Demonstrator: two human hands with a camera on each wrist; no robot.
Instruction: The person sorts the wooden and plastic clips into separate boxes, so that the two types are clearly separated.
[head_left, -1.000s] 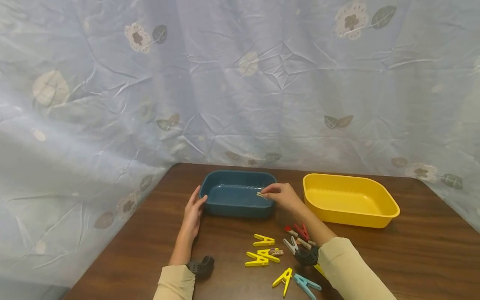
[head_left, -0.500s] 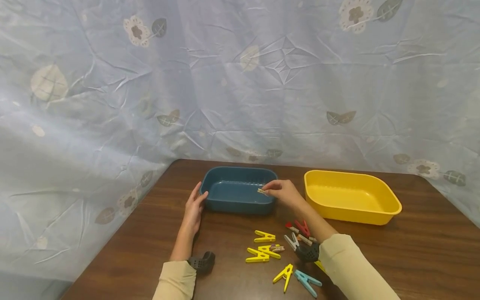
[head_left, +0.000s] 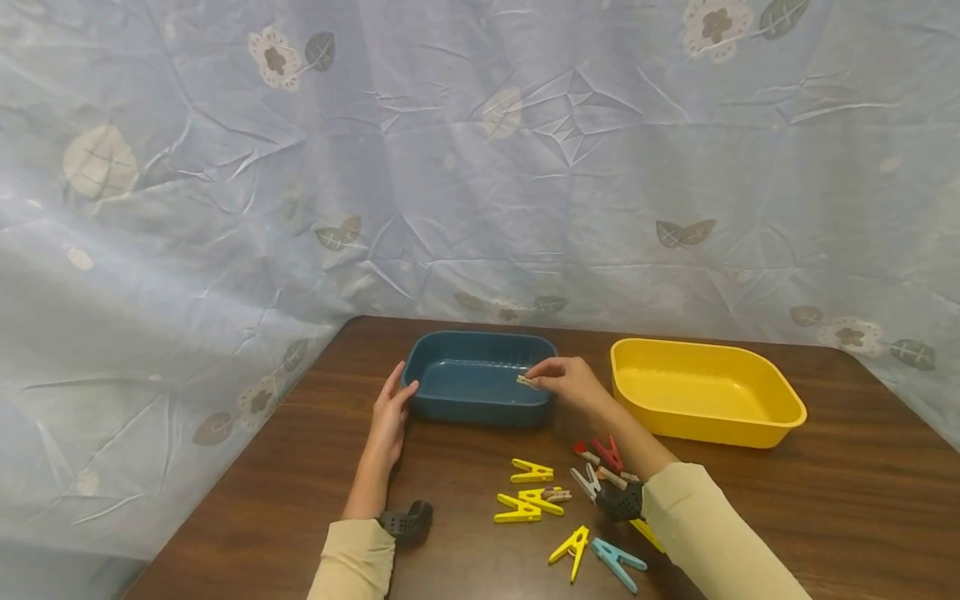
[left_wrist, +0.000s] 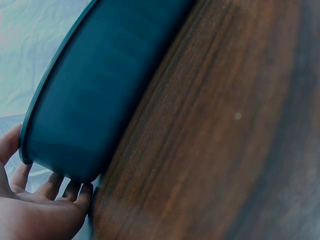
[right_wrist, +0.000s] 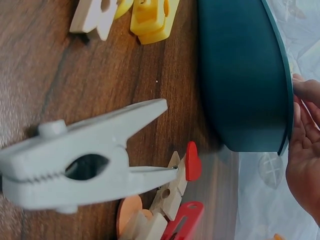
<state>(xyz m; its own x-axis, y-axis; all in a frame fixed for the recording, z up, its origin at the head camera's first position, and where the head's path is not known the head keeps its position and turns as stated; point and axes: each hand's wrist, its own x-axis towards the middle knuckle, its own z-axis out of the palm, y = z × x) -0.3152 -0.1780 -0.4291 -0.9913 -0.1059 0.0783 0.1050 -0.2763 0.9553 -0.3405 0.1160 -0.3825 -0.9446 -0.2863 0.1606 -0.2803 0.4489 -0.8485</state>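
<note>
I have my right hand (head_left: pixel 568 385) clamped on a small wooden clothespin (head_left: pixel 525 381), over the right part of the blue tub (head_left: pixel 480 411); its height above the tub floor I can't tell. The fingertip pinch leaves one end protruding. My left hand's (head_left: pixel 388 417) grip is apart, fingers loose against the tub's left end, probably to steady it. The yellow tub (head_left: pixel 712 430) sits to the right. Nearer on the surface (head_left: pixel 840 500) lie yellow clips (head_left: pixel 532 472), a light-blue clip (head_left: pixel 617 562) and a red clip (head_left: pixel 609 455); my right wrist camera (head_left: pixel 619 502) and sleeve (head_left: pixel 712 533) block part of that scatter.
</note>
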